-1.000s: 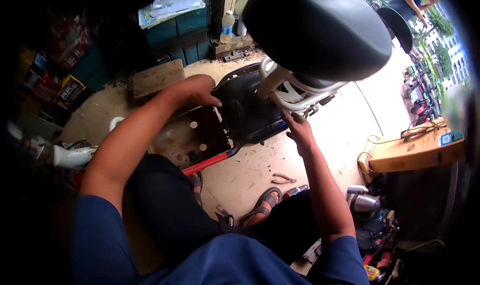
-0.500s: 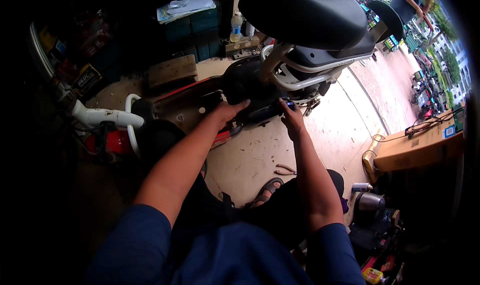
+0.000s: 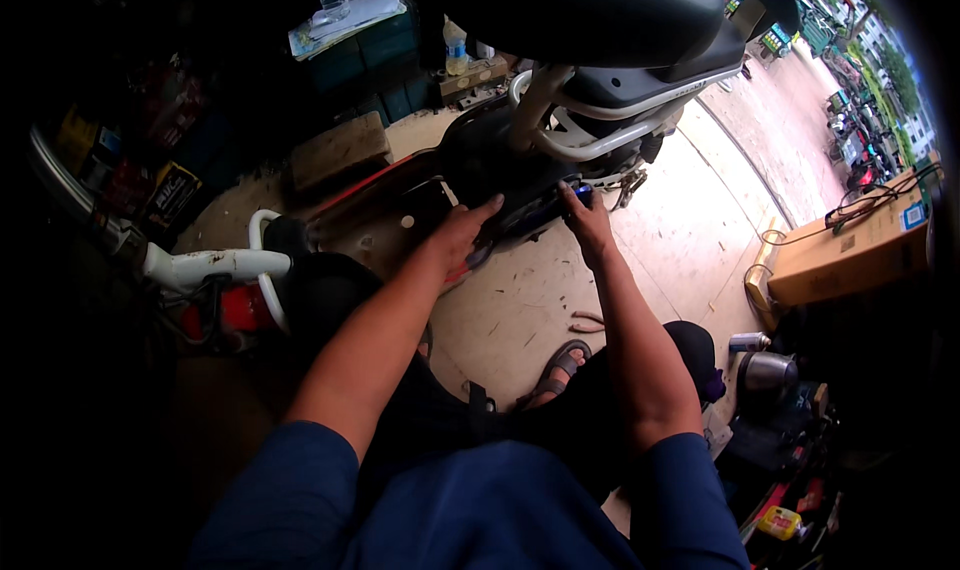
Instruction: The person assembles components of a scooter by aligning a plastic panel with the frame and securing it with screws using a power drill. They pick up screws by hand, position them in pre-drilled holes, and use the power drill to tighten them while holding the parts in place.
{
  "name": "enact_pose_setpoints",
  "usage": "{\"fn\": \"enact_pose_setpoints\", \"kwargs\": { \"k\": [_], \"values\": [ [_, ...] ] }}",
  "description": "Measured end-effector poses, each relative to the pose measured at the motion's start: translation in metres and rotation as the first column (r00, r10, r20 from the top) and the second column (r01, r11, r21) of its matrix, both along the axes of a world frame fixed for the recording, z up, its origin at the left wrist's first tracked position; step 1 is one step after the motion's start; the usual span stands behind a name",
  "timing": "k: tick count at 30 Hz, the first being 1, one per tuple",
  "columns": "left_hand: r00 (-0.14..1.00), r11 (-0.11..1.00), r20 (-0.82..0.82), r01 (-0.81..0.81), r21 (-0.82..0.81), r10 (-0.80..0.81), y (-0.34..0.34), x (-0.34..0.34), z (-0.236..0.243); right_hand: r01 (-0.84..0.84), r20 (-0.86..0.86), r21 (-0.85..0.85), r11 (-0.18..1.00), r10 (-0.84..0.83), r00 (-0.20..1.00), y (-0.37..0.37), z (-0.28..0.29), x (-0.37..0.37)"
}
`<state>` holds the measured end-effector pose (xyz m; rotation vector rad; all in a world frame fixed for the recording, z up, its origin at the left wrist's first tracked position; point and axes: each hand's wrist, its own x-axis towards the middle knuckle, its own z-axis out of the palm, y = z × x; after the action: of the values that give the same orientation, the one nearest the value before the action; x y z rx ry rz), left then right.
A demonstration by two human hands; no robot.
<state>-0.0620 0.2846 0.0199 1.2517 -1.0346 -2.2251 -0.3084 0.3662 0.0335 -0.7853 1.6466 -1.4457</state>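
Observation:
A scooter lies across my view, with a black seat (image 3: 610, 5), white tubular rear frame (image 3: 575, 140) and black body panel (image 3: 485, 145) edged with blue and red. My left hand (image 3: 465, 225) is closed on the panel's near edge, thumb on top, its other fingers partly hidden. Just to its right, my right hand (image 3: 585, 215) grips the same edge at the blue trim (image 3: 583, 192). Left of my hands is a dark footboard (image 3: 370, 235) with holes. The white front tube (image 3: 215, 268) lies at the left.
Pliers (image 3: 588, 315) lie on the floor beside my sandalled foot (image 3: 560, 370). A cardboard box (image 3: 840, 265) with cables, a metal pot (image 3: 770, 370) and a spray can (image 3: 750, 342) are right. A wooden block (image 3: 335, 155), bottles (image 3: 455, 55) and stacked teal boxes (image 3: 365, 45) stand behind.
My left hand has come down and right, from the panel's far side to its near edge beside my right hand. The view has shifted, showing more of the scooter's front.

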Motion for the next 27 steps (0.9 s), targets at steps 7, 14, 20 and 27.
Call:
{"fn": "enact_pose_setpoints", "kwargs": {
  "k": [7, 14, 20, 27],
  "values": [
    [0.984, 0.993, 0.131, -0.117, -0.020, 0.118, 0.007, 0.000, 0.006, 0.048, 0.091, -0.024, 0.999, -0.045, 0.995, 0.002, 0.005, 0.015],
    [0.995, 0.980, 0.032, -0.085, -0.181, 0.092, 0.023, -0.007, 0.024, 0.066, 0.145, -0.046, 0.997, -0.059, 0.988, 0.000, -0.008, 0.002],
    [0.969, 0.973, 0.212, -0.079, -0.216, 0.126, 0.016, -0.004, 0.015, 0.070, 0.165, -0.013, 0.997, -0.067, 0.984, -0.002, -0.002, 0.013],
    [0.782, 0.743, 0.051, -0.609, 0.277, 0.621, -0.016, -0.044, 0.025, 0.102, 0.156, -0.010, 0.995, -0.100, 0.983, 0.001, -0.005, 0.001]
  ]
}}
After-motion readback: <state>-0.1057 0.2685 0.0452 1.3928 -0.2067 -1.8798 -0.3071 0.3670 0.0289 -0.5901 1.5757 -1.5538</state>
